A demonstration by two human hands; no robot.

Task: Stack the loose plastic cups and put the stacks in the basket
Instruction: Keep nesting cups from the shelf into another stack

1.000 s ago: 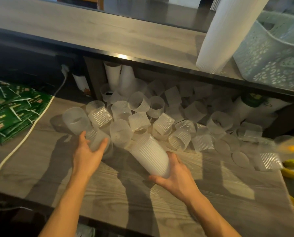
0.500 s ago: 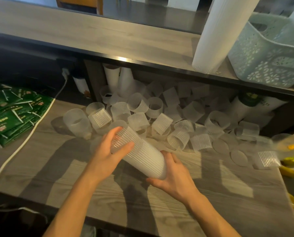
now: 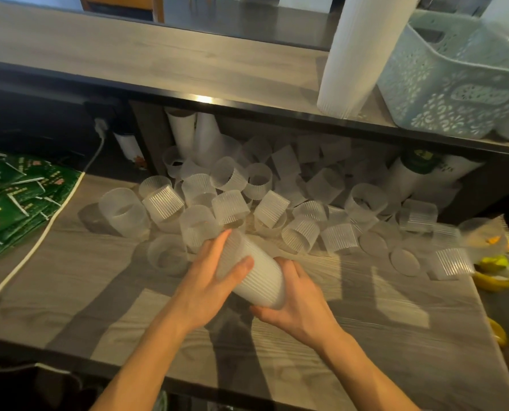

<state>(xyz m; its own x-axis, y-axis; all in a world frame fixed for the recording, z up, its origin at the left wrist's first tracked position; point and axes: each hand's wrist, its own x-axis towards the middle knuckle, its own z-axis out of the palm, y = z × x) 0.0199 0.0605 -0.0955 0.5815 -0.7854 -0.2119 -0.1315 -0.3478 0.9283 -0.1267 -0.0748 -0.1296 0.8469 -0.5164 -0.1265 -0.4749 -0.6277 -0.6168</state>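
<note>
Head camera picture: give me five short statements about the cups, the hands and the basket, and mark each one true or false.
1. Both hands hold the short stack of ribbed translucent plastic cups: the left hand over its side, the right hand at its near end. True.
2. The pale blue perforated plastic basket stands on the lower wooden counter among the loose cups. False: it stands on the upper wooden shelf, at the right.
3. Many loose ribbed translucent cups lie on the lower wooden counter. True.
4. The green packets lie right of the cups. False: they lie at the left.
5. The tall white cup stack lies flat. False: it stands on end, leaning.
</note>
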